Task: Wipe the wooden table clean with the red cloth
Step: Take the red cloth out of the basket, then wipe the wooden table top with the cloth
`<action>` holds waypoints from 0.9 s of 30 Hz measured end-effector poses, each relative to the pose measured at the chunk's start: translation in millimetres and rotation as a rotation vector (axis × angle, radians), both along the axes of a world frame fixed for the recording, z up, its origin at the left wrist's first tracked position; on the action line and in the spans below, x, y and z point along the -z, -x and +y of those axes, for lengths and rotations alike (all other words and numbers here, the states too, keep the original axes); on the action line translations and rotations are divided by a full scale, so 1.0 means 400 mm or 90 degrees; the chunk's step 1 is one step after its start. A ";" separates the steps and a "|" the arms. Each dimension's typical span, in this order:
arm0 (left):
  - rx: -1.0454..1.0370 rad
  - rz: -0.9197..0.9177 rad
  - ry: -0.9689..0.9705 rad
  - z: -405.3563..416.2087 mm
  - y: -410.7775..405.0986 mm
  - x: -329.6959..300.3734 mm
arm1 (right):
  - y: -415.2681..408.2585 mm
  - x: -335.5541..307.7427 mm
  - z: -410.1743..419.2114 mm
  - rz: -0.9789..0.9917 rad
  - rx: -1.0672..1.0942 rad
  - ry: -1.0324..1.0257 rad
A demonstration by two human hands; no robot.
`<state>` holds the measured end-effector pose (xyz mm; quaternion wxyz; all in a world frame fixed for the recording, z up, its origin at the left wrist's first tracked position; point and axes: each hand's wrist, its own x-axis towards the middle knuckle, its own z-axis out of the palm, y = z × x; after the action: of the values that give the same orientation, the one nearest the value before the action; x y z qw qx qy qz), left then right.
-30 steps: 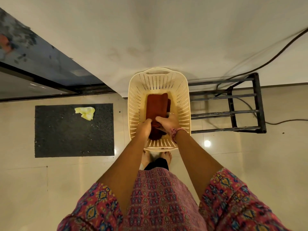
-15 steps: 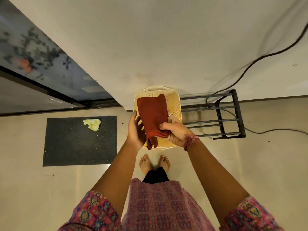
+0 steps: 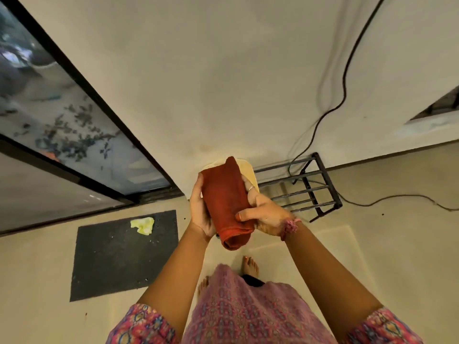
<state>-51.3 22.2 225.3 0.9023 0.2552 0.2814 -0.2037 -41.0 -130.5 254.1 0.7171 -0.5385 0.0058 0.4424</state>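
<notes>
I hold the folded red cloth point(image 3: 224, 199) up in front of me with both hands, high above the floor. My left hand point(image 3: 200, 209) cups its left side from below. My right hand point(image 3: 263, 212) grips its right edge, thumb across the front. The cloth's lower end hangs rolled below my hands. Behind the cloth, only the rim of the cream plastic basket point(image 3: 246, 167) shows on the floor. No wooden table is in view.
A black metal rack point(image 3: 308, 189) stands against the wall to the right, with a black cable point(image 3: 345, 90) running down to it. A dark floor mat point(image 3: 124, 254) with a yellow rag point(image 3: 142, 225) lies to the left, below a glass door point(image 3: 64, 135). My bare feet stand on the tile.
Both hands have lifted the red cloth out of the basket and raised it towards me. My view has risen, so the basket now looks small and far below.
</notes>
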 end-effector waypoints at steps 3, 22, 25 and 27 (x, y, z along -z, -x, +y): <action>0.031 -0.007 -0.037 0.005 0.019 -0.037 | 0.059 -0.034 -0.009 -0.028 0.041 -0.002; 0.463 -0.072 -0.185 -0.026 0.239 -0.164 | 0.521 -0.146 -0.012 -0.159 0.275 0.389; 0.561 -0.090 -0.181 -0.093 0.293 -0.182 | 0.622 -0.141 -0.068 -0.088 0.386 0.369; 0.628 -0.094 -0.173 -0.150 0.340 -0.191 | 0.702 -0.129 -0.095 -0.034 0.518 0.275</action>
<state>-187.2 -37.9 301.6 0.6750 0.4863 0.0873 -0.5481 -322.0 -168.6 305.7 0.7039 -0.6405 0.2904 0.0994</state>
